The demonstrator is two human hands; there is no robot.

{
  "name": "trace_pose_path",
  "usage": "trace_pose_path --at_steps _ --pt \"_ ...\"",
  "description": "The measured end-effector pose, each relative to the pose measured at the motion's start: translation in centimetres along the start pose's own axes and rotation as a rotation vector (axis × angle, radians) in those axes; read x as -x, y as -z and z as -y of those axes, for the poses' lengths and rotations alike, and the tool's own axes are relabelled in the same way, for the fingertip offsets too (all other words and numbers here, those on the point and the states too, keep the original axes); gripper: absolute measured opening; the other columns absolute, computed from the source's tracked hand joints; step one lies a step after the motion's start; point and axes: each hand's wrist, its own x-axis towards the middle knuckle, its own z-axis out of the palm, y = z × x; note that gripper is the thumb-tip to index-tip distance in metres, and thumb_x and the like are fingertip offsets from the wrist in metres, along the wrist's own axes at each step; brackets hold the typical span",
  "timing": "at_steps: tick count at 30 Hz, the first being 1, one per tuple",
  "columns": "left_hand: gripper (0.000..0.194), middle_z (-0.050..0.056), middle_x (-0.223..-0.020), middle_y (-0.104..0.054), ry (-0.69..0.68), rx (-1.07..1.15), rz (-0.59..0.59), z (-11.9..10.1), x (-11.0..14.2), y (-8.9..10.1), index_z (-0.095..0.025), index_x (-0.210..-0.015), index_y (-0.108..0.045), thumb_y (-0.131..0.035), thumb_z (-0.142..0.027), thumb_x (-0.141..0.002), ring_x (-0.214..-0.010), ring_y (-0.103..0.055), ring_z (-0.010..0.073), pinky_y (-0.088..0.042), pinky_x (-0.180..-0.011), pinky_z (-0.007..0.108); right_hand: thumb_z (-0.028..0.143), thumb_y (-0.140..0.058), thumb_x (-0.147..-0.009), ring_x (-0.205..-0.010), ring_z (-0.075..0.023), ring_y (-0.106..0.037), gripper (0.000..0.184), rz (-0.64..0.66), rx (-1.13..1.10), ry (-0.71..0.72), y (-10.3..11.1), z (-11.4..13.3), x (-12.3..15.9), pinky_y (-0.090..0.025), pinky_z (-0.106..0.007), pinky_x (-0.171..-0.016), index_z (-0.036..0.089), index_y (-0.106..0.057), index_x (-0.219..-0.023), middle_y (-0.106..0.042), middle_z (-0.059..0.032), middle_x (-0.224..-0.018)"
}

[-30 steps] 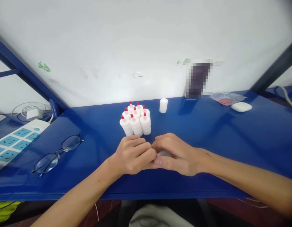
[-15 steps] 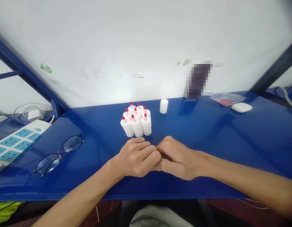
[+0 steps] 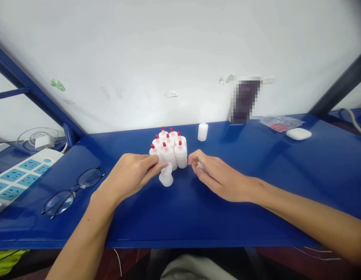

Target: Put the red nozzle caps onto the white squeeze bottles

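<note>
My left hand is closed, thumb and fingertips pinching a small white squeeze bottle near its top. The bottle is held in front of a cluster of similar white bottles with red tips, which stand close together; its own upper end is hidden by the fingers. To the right of the cluster, my right hand has its fingers curled in around a small white piece. Most of that piece is covered, so I cannot tell its kind.
A lone white container stands near the wall. Eyeglasses and a power strip lie on the left of the blue table. On the right are a clear plastic bag with red bits, a white rounded case and a blurred dark object.
My hands were together in front of the cluster and have come apart. The left moved left and the right moved slightly up, uncovering the white bottle in the left fingers.
</note>
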Motion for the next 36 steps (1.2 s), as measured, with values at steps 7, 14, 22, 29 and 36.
trace_pose_path --at_steps 7,14,22,29,36 --pt "0.041 -0.006 -0.052 -0.038 0.046 0.018 -0.074 0.1 0.1 0.5 -0.018 -0.065 -0.041 -0.042 -0.034 -0.102 -0.043 -0.029 0.0083 -0.023 -0.047 0.025 0.018 -0.056 -0.081 -0.058 -0.0093 -0.047 0.014 -0.277 0.076 0.087 -0.5 -0.2 -0.4 -0.036 -0.023 -0.058 0.017 -0.055 -0.068 -0.056 0.0016 -0.065" --pt "0.038 -0.006 -0.053 -0.039 0.163 0.013 0.034 0.4 0.3 1.0 -0.019 -0.07 -0.04 -0.039 -0.037 -0.103 -0.044 -0.031 0.009 -0.024 -0.049 0.024 0.019 -0.048 -0.089 -0.048 -0.0059 -0.033 0.025 -0.205 -0.048 0.211 -0.3 -1.0 0.3 -0.028 -0.021 -0.048 0.017 -0.046 -0.064 -0.041 0.0054 -0.054" --pt "0.042 -0.006 -0.056 -0.043 0.167 0.025 0.14 0.4 0.3 -0.2 -0.019 -0.071 -0.041 -0.041 -0.048 -0.101 -0.046 -0.034 0.0097 -0.024 -0.05 0.025 0.022 -0.047 -0.094 -0.051 -0.0065 -0.036 0.027 -0.156 -0.011 0.235 -0.4 -1.2 0.3 -0.029 -0.021 -0.052 0.017 -0.045 -0.067 -0.045 0.0044 -0.059" --pt "0.044 -0.007 -0.054 -0.039 0.065 0.028 -0.161 0.4 0.4 -0.3 -0.018 -0.067 -0.04 -0.056 -0.049 -0.095 -0.046 -0.03 0.0078 -0.026 -0.048 0.023 0.035 -0.04 -0.101 -0.058 -0.0086 -0.041 0.035 -0.059 0.013 0.165 -0.4 -0.7 -0.2 -0.032 -0.022 -0.058 0.018 -0.048 -0.072 -0.049 0.0022 -0.067" --pt "0.031 -0.004 -0.057 -0.055 -0.199 0.239 -0.524 -4.0 -1.1 -1.3 -0.017 -0.073 -0.056 -0.075 -0.041 -0.081 -0.05 -0.051 0.0076 -0.042 -0.051 0.021 0.036 -0.037 -0.101 -0.067 -0.0113 -0.045 0.032 0.039 -0.254 0.192 -0.4 1.1 0.1 -0.037 -0.026 -0.066 0.017 -0.05 -0.079 -0.05 0.0004 -0.074"
